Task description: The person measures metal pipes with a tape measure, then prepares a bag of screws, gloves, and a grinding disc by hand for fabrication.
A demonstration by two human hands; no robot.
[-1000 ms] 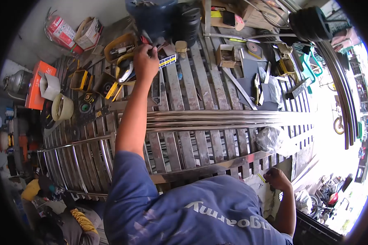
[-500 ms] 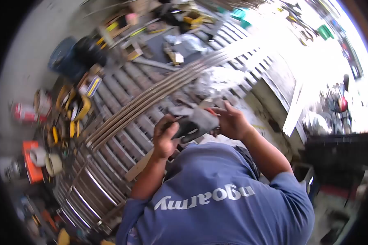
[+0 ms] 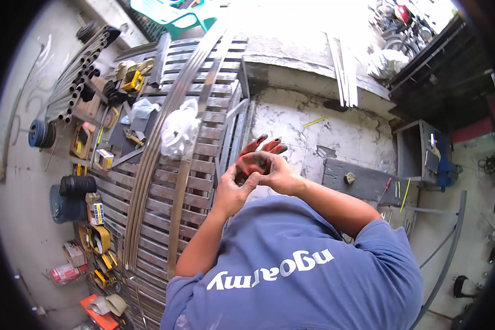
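Both hands meet: right hand (image 3: 278, 173) fingers curl gripping the red glove (image 3: 258, 157); left hand (image 3: 232, 192) fingers pinch its cuff.

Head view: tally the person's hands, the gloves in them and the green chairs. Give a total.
Hands: 2, left hand and right hand
Glove, gripped between both hands: 1
Green chair: 1
Total: 4

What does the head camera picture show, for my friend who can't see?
A person in a blue shirt holds a reddish glove between left hand and right hand, beside a slatted metal bench carrying long steel strips and tools.
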